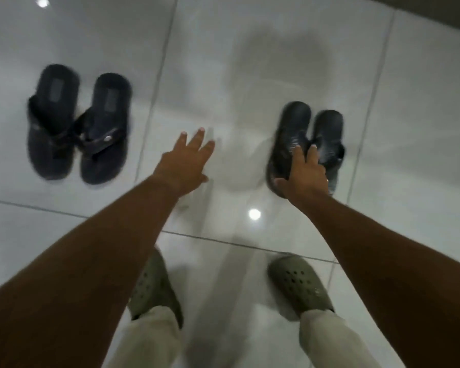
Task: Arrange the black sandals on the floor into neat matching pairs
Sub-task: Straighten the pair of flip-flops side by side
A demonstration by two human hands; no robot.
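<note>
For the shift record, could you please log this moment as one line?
left hand: open, empty | right hand: on slide pair | thong pair: side by side

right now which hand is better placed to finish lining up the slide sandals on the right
Right. The right hand already rests across both slide sandals, fingers on their straps. The left hand is open over bare floor between the pairs.
</note>
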